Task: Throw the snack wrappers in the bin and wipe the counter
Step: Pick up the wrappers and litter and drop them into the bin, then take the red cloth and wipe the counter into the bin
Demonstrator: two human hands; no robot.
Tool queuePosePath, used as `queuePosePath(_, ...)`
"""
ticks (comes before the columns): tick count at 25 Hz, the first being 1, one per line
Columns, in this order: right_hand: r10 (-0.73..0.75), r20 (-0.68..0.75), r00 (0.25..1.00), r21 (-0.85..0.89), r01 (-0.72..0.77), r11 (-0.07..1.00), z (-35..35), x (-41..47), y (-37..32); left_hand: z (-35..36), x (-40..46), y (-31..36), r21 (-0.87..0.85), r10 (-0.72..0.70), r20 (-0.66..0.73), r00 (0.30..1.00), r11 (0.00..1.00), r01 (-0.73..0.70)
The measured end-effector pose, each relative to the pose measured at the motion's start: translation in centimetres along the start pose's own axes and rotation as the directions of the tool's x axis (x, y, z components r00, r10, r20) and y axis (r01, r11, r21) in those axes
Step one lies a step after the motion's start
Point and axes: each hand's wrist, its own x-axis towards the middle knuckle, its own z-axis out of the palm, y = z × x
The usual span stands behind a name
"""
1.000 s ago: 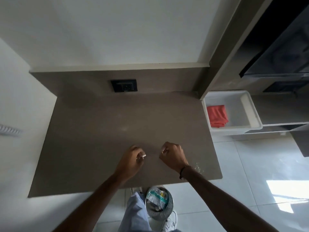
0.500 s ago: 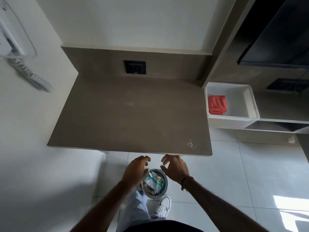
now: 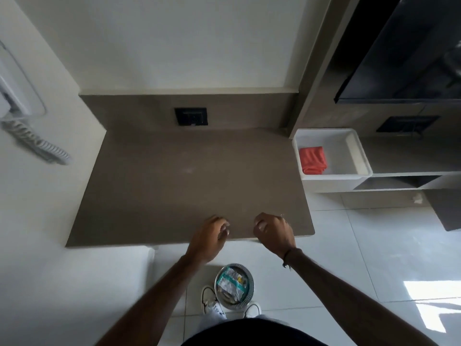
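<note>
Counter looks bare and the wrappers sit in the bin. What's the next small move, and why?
Probably reach the right hand to the red cloth in the white tub beside the counter. Wrappers already lie in the bin on the floor, both hands look empty, and faint smudges remain on the counter, so wiping is left.

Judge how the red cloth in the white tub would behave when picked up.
The red cloth lies folded with soft ridges, so it probably unfolds and droops when lifted. It looks light, and likely grips easily. The white tub seems otherwise bare, so nothing should snag.
</note>
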Motion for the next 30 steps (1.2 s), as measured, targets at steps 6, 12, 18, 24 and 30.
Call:
queuePosePath(6, 0.152, -0.166, 0.974, 0.032, -0.149, 0.988, -5.8, 6.1, 2.0, 0.3, 8.6, 2.9, 0.333, 0.033, 0.207, 0.978, 0.937, -0.102)
queuePosePath(12, 0.298, -0.206, 0.932, 0.106, -0.281, 0.954, -11.4, 15.1, 10.0, 6.2, 20.2, 8.1, 0.350, 0.077, 0.257, 0.963, 0.922, -0.167)
queuePosePath(18, 0.567, -0.001, 0.824, 0.316, -0.538, 0.782, -12.9, 25.2, 19.9, 12.9, 32.3, 15.8, 0.354, 0.165, 0.186, 0.968, 0.908, -0.223)
queuePosePath(24, 0.625, 0.161, 0.764, 0.274, -0.643, 0.715, -11.6, 30.3, 24.3, 18.6, 38.9, 20.1, 0.222, -0.172, 0.293, 0.940, 0.969, 0.108)
queuePosePath(30, 0.632, 0.251, 0.734, 0.326, -0.678, 0.659, -11.9, 31.1, 24.9, 19.6, 40.6, 20.6, 0.234, -0.381, 0.258, 0.888, 0.916, 0.325)
